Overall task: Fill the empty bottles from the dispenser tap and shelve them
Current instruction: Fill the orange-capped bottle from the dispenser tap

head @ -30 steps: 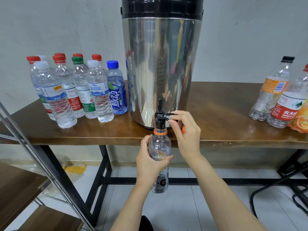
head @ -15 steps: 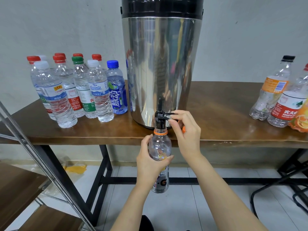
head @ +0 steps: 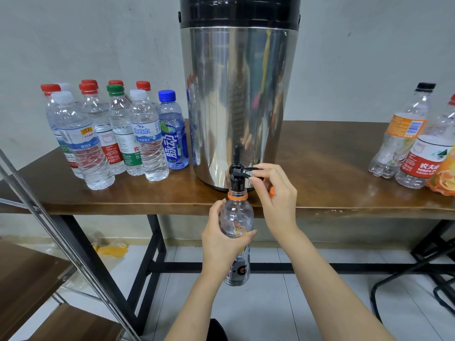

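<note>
Wooden table (head: 332, 185) edge; left hand (head: 221, 239) grips bottle (head: 237, 215) under tap (head: 236, 180); right hand (head: 275, 195) pinches lever (head: 249, 169); tilt could spill water.

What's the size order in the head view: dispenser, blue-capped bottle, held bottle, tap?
Largest: dispenser.
Next: held bottle and blue-capped bottle, too close to rank, since the held one is nearer the camera.
Smallest: tap.
</note>
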Demonstrator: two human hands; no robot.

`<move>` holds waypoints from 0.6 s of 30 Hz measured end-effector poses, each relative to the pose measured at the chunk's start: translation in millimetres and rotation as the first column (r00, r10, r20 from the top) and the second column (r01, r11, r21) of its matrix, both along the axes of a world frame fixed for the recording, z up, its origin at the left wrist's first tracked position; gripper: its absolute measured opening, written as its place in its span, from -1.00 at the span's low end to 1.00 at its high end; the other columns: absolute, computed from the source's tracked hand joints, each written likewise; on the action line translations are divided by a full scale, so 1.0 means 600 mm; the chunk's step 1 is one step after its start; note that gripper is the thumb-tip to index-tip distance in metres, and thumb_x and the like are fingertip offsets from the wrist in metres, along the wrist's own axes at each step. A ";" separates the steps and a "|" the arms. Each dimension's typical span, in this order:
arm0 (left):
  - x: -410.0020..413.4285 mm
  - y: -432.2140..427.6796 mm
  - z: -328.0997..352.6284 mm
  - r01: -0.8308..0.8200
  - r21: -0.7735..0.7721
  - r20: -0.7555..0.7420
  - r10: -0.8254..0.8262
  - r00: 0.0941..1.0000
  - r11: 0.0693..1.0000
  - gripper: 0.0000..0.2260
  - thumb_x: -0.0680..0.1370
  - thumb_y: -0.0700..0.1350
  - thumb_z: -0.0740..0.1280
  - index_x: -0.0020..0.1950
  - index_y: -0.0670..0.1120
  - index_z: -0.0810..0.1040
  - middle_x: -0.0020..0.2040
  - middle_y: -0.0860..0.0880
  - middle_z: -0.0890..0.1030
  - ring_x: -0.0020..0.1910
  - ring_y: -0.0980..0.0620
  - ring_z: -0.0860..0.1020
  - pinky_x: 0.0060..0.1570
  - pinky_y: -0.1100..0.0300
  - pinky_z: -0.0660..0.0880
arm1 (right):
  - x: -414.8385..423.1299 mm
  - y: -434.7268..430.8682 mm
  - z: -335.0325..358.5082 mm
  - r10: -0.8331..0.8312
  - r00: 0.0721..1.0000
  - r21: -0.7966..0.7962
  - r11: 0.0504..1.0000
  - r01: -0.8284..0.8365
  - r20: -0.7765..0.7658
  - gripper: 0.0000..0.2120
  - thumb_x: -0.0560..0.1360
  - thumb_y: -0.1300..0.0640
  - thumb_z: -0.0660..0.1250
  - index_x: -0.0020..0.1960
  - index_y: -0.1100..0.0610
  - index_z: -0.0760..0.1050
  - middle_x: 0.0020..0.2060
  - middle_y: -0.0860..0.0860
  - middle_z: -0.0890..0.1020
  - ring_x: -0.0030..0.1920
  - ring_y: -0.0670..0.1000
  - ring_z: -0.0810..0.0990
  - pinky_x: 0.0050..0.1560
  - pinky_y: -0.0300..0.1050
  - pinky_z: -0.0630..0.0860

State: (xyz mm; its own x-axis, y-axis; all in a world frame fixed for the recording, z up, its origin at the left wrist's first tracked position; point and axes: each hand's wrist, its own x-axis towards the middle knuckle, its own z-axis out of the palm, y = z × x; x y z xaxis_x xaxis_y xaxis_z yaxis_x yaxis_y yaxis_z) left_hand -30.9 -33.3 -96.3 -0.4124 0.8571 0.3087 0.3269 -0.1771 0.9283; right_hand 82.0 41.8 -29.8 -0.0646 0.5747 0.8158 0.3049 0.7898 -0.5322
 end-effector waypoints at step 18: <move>0.001 0.003 0.003 -0.026 -0.031 0.028 0.027 0.999 0.999 -0.19 0.23 -0.07 0.67 0.39 0.13 0.37 0.16 0.32 0.52 0.11 0.52 0.44 -0.01 0.60 0.37 | 0.000 0.000 0.002 0.003 1.000 0.006 1.000 -0.003 0.003 -0.75 0.56 0.04 0.30 -0.03 0.23 0.60 0.03 -0.03 0.60 -0.19 -0.17 0.51 -0.10 -0.38 0.42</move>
State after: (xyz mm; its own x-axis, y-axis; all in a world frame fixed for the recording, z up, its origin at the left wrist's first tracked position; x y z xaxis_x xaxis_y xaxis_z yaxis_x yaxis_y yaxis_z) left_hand -30.4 -31.6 -94.6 -0.4432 0.8548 0.2700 0.3047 -0.1396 0.9421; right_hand 82.2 41.7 -28.8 -0.0685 0.5696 0.8190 0.3039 0.7939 -0.5267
